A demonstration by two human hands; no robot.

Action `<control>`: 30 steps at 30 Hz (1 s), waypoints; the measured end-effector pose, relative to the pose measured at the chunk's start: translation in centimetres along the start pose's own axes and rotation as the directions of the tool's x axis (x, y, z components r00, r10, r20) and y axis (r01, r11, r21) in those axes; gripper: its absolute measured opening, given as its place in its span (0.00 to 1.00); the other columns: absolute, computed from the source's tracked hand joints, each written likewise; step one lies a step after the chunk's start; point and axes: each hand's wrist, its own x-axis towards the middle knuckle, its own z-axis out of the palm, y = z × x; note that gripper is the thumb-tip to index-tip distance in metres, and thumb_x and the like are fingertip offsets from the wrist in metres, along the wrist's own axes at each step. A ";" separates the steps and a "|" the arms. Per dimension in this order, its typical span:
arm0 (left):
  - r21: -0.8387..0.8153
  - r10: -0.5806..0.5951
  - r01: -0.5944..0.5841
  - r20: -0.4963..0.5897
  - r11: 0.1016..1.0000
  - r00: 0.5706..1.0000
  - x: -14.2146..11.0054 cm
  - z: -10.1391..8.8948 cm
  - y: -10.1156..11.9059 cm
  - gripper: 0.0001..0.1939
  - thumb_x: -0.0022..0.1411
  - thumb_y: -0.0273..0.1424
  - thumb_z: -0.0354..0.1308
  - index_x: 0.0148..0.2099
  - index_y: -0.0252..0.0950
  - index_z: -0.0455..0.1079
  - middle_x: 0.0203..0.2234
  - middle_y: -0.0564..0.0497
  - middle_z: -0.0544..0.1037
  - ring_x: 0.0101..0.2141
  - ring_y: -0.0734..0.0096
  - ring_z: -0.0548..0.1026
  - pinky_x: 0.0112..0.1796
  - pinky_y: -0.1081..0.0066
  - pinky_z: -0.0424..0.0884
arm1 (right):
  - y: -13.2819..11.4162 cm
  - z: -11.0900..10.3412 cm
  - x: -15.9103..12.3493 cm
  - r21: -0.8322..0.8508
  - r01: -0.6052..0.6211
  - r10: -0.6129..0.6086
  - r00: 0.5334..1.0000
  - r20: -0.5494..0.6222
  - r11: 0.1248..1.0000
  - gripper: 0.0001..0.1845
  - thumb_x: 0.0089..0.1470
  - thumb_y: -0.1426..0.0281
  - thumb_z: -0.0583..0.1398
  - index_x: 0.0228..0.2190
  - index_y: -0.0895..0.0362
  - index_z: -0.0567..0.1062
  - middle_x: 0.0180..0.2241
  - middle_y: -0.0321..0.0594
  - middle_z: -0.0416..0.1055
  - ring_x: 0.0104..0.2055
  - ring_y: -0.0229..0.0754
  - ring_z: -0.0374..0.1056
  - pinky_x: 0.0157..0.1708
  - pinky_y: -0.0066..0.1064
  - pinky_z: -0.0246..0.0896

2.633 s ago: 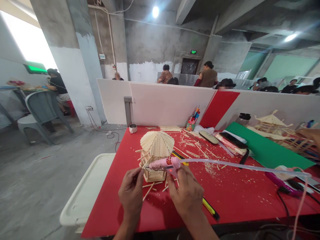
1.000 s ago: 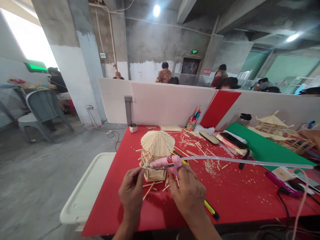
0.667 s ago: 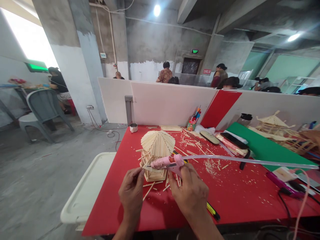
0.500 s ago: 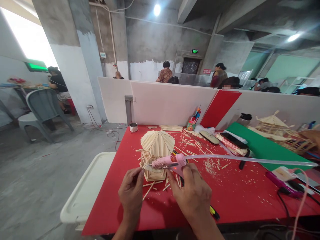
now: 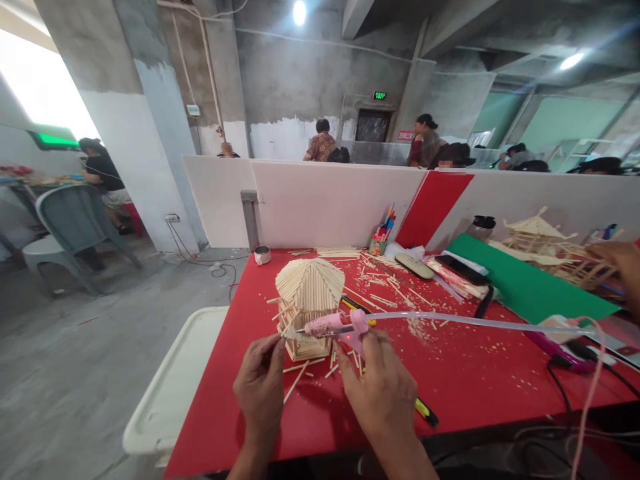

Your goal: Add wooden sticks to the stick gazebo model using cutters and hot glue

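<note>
My right hand [image 5: 383,387] grips a pink hot glue gun [image 5: 327,325], its nozzle pointing left and a long clear glue stick trailing from its back. The fingers of my left hand [image 5: 261,373] are pinched on a thin wooden stick [image 5: 287,329] close to the nozzle; its lower end is hidden by the fingertips. Just behind both hands stands a small pavilion model [image 5: 310,283] made of wooden sticks, with a sloped, many-sided roof. The glue gun partly covers its lower body.
Loose sticks [image 5: 297,381] and scraps lie on the red table [image 5: 465,407]. A yellow-black cutter [image 5: 426,412] lies by my right wrist. Behind are a pen cup [image 5: 379,244] and tape roll [image 5: 262,255]. At right, another person's hand [image 5: 617,260] is near a second stick model [image 5: 537,227].
The view has shifted slightly to the right. My hands keep nearly the same pose by the model. At the right edge, more of the other person's hand shows.
</note>
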 end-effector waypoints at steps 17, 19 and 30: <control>0.058 -0.007 0.007 0.005 0.998 1.000 0.2 0.0 -0.1 0.07 0.53 0.35 0.63 0.35 0.38 0.76 0.29 0.52 0.77 0.31 0.70 0.75 0.31 0.73 0.73 | 0.6 0.1 -0.8 0.018 -0.054 0.052 0.995 0.090 0.998 0.21 0.60 0.55 0.50 0.41 0.60 0.69 0.31 0.43 0.71 0.32 0.43 0.68 0.28 0.30 0.57; 0.076 -0.004 0.004 -0.001 0.997 1.000 0.3 0.0 -0.1 0.08 0.53 0.35 0.63 0.35 0.38 0.76 0.29 0.51 0.77 0.31 0.70 0.75 0.30 0.73 0.73 | 0.6 0.2 -0.9 0.018 -0.046 0.044 0.994 0.102 0.999 0.20 0.60 0.56 0.50 0.42 0.60 0.69 0.33 0.44 0.72 0.33 0.43 0.69 0.29 0.30 0.57; 0.070 0.012 -0.013 0.003 0.997 1.000 0.2 -0.1 -0.2 0.09 0.52 0.36 0.63 0.35 0.38 0.76 0.28 0.51 0.78 0.29 0.71 0.75 0.28 0.74 0.72 | 0.8 0.1 -1.3 0.028 -0.017 0.014 0.995 0.101 0.999 0.17 0.60 0.59 0.51 0.41 0.59 0.69 0.32 0.43 0.72 0.32 0.42 0.68 0.29 0.30 0.56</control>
